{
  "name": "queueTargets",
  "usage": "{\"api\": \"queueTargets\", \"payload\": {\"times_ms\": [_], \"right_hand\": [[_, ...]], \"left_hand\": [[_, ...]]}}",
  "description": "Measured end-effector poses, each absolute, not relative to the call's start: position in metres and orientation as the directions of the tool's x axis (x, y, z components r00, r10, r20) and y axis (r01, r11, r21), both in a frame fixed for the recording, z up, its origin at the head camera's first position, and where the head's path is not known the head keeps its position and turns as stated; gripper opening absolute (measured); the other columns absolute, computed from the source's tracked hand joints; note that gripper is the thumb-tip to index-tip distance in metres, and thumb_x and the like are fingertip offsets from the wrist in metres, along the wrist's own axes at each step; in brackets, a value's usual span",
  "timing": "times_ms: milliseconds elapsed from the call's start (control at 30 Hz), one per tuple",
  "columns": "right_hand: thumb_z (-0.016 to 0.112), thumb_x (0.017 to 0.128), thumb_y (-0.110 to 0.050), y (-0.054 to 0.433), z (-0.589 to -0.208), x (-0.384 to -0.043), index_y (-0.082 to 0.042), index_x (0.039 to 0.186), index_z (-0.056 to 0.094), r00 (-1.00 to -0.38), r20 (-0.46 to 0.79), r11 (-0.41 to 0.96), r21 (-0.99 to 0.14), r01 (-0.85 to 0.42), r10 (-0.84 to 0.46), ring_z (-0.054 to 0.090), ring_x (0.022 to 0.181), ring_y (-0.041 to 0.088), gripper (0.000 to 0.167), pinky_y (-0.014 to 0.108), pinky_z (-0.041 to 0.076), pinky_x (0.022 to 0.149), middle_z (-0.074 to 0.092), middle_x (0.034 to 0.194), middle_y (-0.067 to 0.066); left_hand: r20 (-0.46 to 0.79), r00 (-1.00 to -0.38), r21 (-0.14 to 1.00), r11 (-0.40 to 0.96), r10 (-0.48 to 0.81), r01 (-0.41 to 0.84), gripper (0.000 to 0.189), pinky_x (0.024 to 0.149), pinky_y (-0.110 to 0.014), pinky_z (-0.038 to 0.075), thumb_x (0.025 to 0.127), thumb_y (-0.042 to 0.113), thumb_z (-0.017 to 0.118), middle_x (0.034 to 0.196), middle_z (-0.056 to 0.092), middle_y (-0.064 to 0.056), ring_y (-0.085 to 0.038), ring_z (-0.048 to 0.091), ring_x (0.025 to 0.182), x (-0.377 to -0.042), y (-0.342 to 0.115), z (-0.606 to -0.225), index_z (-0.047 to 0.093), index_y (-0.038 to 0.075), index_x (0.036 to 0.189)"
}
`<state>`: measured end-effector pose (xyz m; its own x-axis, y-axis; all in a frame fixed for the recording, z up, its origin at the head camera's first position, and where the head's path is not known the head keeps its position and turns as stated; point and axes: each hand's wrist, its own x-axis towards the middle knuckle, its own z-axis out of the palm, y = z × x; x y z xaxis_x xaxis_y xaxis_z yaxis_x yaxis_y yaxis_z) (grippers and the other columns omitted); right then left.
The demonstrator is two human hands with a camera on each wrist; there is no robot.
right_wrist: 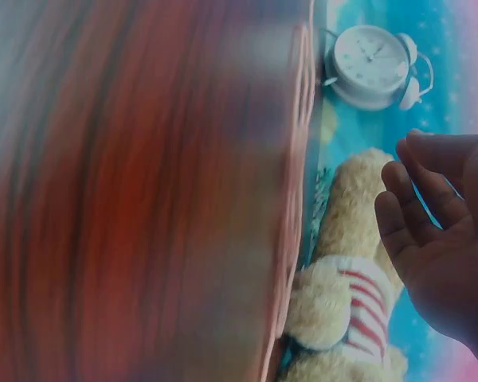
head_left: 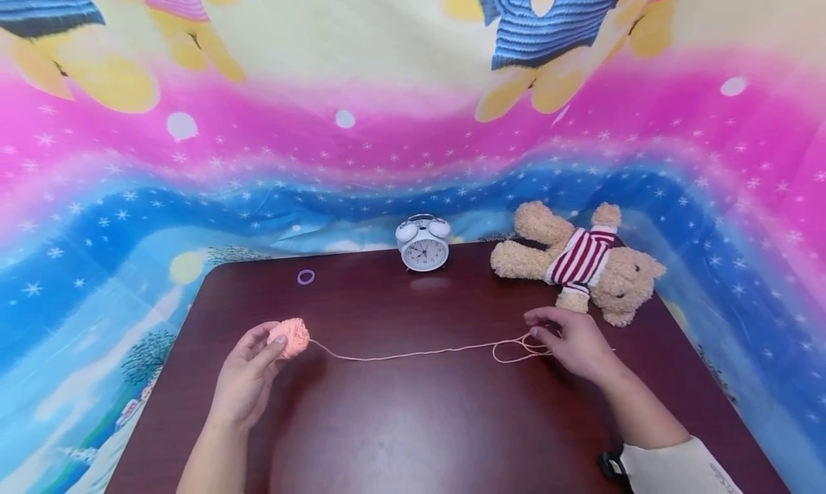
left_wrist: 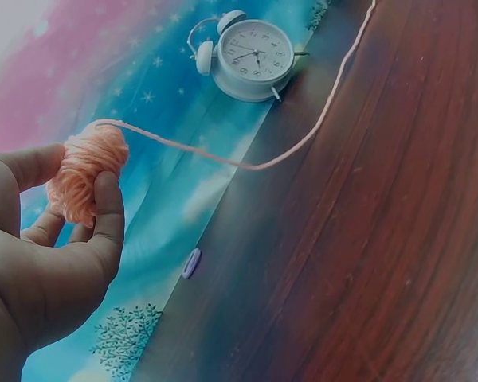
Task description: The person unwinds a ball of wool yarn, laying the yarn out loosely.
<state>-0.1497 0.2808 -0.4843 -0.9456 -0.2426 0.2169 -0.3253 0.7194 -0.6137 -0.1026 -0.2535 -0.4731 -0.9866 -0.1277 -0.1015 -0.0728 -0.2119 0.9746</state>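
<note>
My left hand (head_left: 244, 383) holds a small ball of peach yarn (head_left: 292, 338) between thumb and fingers, raised over the left part of the table. From the ball (left_wrist: 88, 171) a strand (head_left: 413, 354) runs across to the right. It ends in loose loops (head_left: 506, 362) on the table, partly hidden under my right hand (head_left: 577, 342). In the right wrist view that hand (right_wrist: 446, 231) is apart from the yarn loops (right_wrist: 291, 199), its fingers loosely bent with nothing between them. A teddy bear (head_left: 584, 257) in a striped shirt lies just beyond it.
A white twin-bell alarm clock (head_left: 424, 252) stands at the table's back edge. To its left lies a purple ring-shaped band (head_left: 300, 277). A printed cloth (head_left: 361, 150) hangs around the back and sides of the dark wooden table (head_left: 400, 429).
</note>
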Motion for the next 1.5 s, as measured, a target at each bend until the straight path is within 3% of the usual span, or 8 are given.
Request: {"api": "queueTargets", "payload": {"times_ms": [100,300,533,667,967,1500], "right_hand": [[0.074,0.094,-0.004,0.270,-0.484,-0.152,-0.009,0.118,0.075,-0.942,0.234,0.706,-0.624,-0.335,-0.240,0.071,0.100,0.022,0.024,0.050,0.059,0.086,0.077,0.106,0.001],[0.076,0.093,-0.005,0.242,-0.487,-0.157,-0.009,0.116,0.076,-0.933,0.248,0.663,-0.657,-0.359,-0.259,0.071,0.093,0.017,0.023,0.042,0.060,0.080,0.077,0.105,0.000],[0.079,0.091,-0.007,0.198,-0.491,-0.164,-0.008,0.116,0.075,-0.926,0.243,0.579,-0.726,-0.371,-0.288,0.072,0.094,0.015,0.025,0.043,0.061,0.086,0.077,0.104,0.000],[0.080,0.091,-0.008,0.171,-0.496,-0.165,-0.005,0.119,0.073,-0.925,0.208,0.527,-0.773,-0.355,-0.318,0.072,0.095,0.015,0.029,0.038,0.061,0.087,0.076,0.107,0.004],[0.080,0.091,-0.012,0.122,-0.498,-0.160,-0.002,0.126,0.069,-0.908,0.151,0.412,-0.853,-0.319,-0.391,0.073,0.102,0.027,0.037,0.041,0.060,0.092,0.074,0.115,0.013],[0.083,0.090,-0.023,0.065,-0.492,-0.163,-0.014,0.131,0.067,-0.867,0.127,0.331,-0.890,-0.314,-0.481,0.070,0.116,0.029,0.045,0.043,0.056,0.101,0.072,0.124,0.010]], "left_hand": [[-0.117,-0.986,0.974,-0.206,-0.121,-0.090,0.040,0.093,-0.027,0.057,0.103,0.012,0.066,0.116,0.062,0.000,-0.010,0.064,0.100,-0.107,-0.249,-0.477,0.046,0.001,0.136],[-0.154,-0.978,0.978,-0.162,-0.140,-0.131,0.042,0.091,-0.025,0.056,0.103,0.016,0.068,0.115,0.060,0.001,-0.009,0.062,0.100,-0.105,-0.245,-0.481,0.046,0.003,0.137],[-0.139,-0.981,0.979,-0.167,-0.134,-0.116,0.041,0.092,-0.026,0.056,0.102,0.014,0.067,0.114,0.062,0.001,-0.010,0.063,0.100,-0.104,-0.236,-0.479,0.047,0.002,0.136],[-0.163,-0.978,0.981,-0.131,-0.132,-0.146,0.043,0.091,-0.026,0.056,0.102,0.015,0.067,0.115,0.061,0.001,-0.010,0.063,0.101,-0.102,-0.231,-0.480,0.046,0.003,0.138],[-0.156,-0.978,0.983,-0.123,-0.136,-0.140,0.044,0.089,-0.025,0.056,0.102,0.014,0.069,0.116,0.060,-0.002,-0.012,0.062,0.100,-0.100,-0.222,-0.475,0.047,0.003,0.138],[-0.119,-0.988,0.983,-0.150,-0.098,-0.103,0.042,0.087,-0.029,0.056,0.102,0.010,0.067,0.115,0.064,-0.002,-0.012,0.064,0.097,-0.099,-0.207,-0.463,0.047,0.001,0.137]]}}
